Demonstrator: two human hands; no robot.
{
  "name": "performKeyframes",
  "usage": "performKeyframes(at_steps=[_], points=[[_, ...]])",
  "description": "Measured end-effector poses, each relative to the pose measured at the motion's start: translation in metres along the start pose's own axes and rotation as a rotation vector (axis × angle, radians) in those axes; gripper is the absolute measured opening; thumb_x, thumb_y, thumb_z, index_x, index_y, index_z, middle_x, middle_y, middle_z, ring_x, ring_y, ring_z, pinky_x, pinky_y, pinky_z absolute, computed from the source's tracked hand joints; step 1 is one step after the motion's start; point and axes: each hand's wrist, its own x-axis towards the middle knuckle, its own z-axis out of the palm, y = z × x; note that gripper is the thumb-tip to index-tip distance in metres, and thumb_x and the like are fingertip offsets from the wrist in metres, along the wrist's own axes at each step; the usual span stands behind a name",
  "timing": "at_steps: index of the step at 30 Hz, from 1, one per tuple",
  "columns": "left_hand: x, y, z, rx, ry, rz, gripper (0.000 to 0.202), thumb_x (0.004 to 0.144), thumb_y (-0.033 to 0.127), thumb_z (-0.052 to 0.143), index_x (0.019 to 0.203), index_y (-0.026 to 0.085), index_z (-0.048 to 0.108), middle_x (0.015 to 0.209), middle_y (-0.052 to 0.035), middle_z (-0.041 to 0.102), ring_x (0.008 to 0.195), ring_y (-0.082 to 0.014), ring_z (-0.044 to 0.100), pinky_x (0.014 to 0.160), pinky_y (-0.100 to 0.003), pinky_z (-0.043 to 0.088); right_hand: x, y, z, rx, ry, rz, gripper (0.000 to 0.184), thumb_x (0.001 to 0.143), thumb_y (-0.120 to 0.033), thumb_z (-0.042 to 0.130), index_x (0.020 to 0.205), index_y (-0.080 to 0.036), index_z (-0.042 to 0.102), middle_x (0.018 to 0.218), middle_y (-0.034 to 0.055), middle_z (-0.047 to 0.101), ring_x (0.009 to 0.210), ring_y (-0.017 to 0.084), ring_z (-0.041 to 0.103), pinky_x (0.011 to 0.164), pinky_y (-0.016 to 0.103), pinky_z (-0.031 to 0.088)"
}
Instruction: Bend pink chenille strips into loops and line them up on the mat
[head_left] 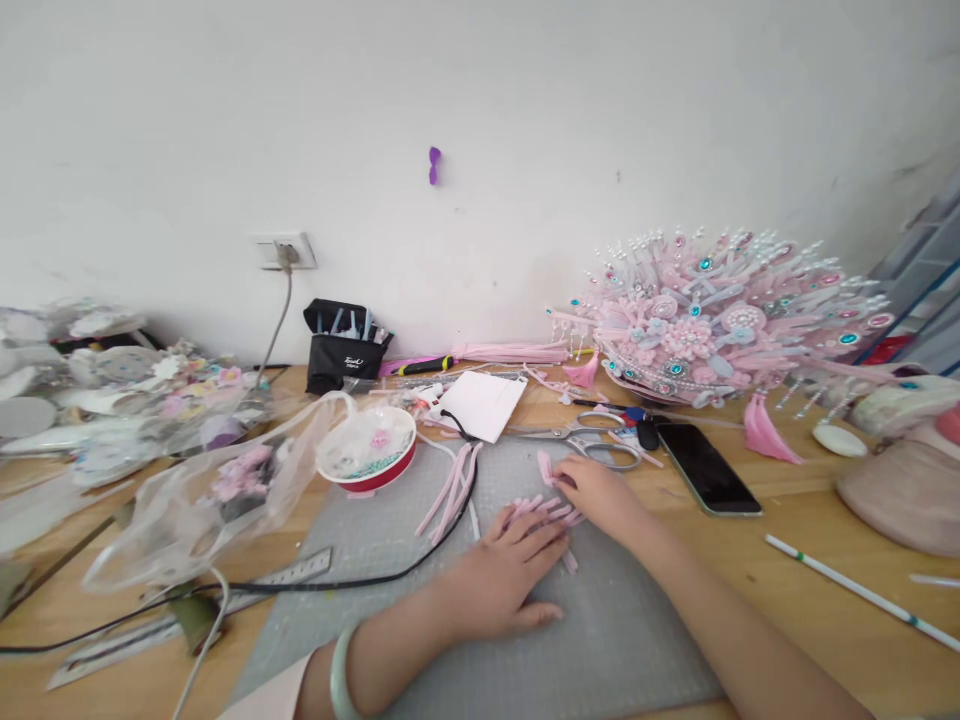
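My left hand (510, 575) lies palm down on the grey cutting mat (600, 640), fingers stretched out and apart. Its fingertips rest at a row of short pink chenille stem pieces (536, 508). Just beyond that row, my right hand (596, 490) is closed in a pinch at a short pink piece (545, 467), partly hidden by its fingers. Longer pink chenille stems (450, 490) lie in a loose bunch to the left. Grey-handled scissors (581, 436) rest behind my right hand, near the mat's far edge.
A large pink beaded headdress (690, 330) stands at the back right, with a phone (705, 468) before it. A red-rimmed bowl (367, 450) of beads, a plastic bag (217, 530), a black cable (352, 582) and a black pouch (349, 360) occupy the left.
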Motion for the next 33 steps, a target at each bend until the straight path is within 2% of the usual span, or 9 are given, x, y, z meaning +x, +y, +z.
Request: performKeyframes(at_steps=[5,9,12,15,18,21,25,30,33], points=[[-0.001,-0.001,-0.001,0.072,0.045,0.109,0.061,0.084,0.052,0.026,0.135,0.022,0.016,0.141,-0.0051,0.027,0.129,-0.0221,0.018,0.104,-0.045,0.009,0.006,0.002,-0.002,0.012,0.116,0.095,0.015,0.077,-0.016,0.048,0.069,-0.015,0.061,0.075,0.0054,0.062,0.07,0.015,0.054,0.064,0.023,0.037],[-0.001,-0.002,-0.002,0.083,0.036,0.13,0.06,0.084,0.053,0.026,0.134,0.02,0.02,0.139,-0.0048,0.031,0.129,-0.022,0.019,0.105,-0.043,0.009,0.002,-0.004,-0.018,0.005,0.19,0.113,0.018,0.078,-0.019,0.047,0.066,-0.015,0.059,0.072,0.0047,0.062,0.069,0.015,0.054,0.063,0.023,0.036],[-0.002,-0.003,0.0,0.06,0.015,0.099,0.061,0.082,0.055,0.026,0.133,0.02,0.025,0.138,-0.005,0.032,0.128,-0.0236,0.022,0.104,-0.044,0.012,-0.009,-0.012,-0.037,-0.017,0.055,0.118,0.017,0.077,-0.022,0.048,0.065,-0.016,0.059,0.068,0.0033,0.062,0.064,0.014,0.054,0.056,0.021,0.033],[-0.002,-0.004,0.002,0.039,0.008,0.076,0.06,0.082,0.055,0.026,0.132,0.021,0.026,0.138,-0.0047,0.033,0.128,-0.024,0.022,0.104,-0.046,0.011,-0.021,-0.016,-0.05,-0.079,-0.114,0.224,0.014,0.073,-0.021,0.049,0.064,-0.017,0.059,0.059,0.0014,0.06,0.054,0.012,0.052,0.048,0.021,0.027],[-0.002,-0.005,0.005,0.029,0.002,0.048,0.06,0.082,0.056,0.027,0.132,0.022,0.026,0.138,-0.0042,0.033,0.128,-0.0242,0.022,0.103,-0.047,0.011,-0.03,-0.016,-0.049,-0.117,-0.307,0.315,0.012,0.068,-0.017,0.05,0.061,-0.018,0.059,0.048,-0.0011,0.054,0.042,0.01,0.047,0.043,0.021,0.023],[-0.002,-0.005,0.007,0.034,0.005,0.028,0.06,0.082,0.055,0.027,0.132,0.022,0.026,0.139,-0.0048,0.032,0.128,-0.0245,0.021,0.103,-0.047,0.01,-0.033,-0.017,-0.04,-0.121,-0.425,0.265,0.011,0.066,-0.013,0.049,0.06,-0.017,0.058,0.045,-0.002,0.052,0.038,0.008,0.044,0.042,0.021,0.022],[-0.001,-0.006,0.007,0.054,0.007,0.035,0.062,0.082,0.054,0.029,0.134,0.02,0.024,0.14,-0.0077,0.029,0.129,-0.0245,0.02,0.103,-0.047,0.01,-0.033,-0.024,-0.034,-0.045,-0.426,0.143,0.01,0.067,-0.014,0.048,0.062,-0.016,0.056,0.048,-0.0019,0.053,0.041,0.008,0.045,0.043,0.02,0.022],[-0.001,-0.005,0.007,0.065,-0.004,0.033,0.063,0.082,0.055,0.029,0.133,0.019,0.025,0.139,-0.0098,0.029,0.128,-0.025,0.02,0.103,-0.048,0.011,-0.033,-0.029,-0.035,-0.06,-0.42,0.125,0.026,0.078,-0.026,0.041,0.063,-0.016,0.058,0.054,0.0013,0.057,0.045,0.01,0.047,0.045,0.022,0.025],[-0.001,-0.005,0.007,0.068,-0.008,0.026,0.064,0.081,0.055,0.029,0.133,0.018,0.024,0.139,-0.0107,0.03,0.128,-0.0253,0.02,0.103,-0.049,0.012,-0.033,-0.026,-0.032,-0.089,-0.397,0.084,0.024,0.077,-0.026,0.043,0.065,-0.017,0.061,0.064,0.0035,0.062,0.056,0.013,0.052,0.048,0.022,0.027]])
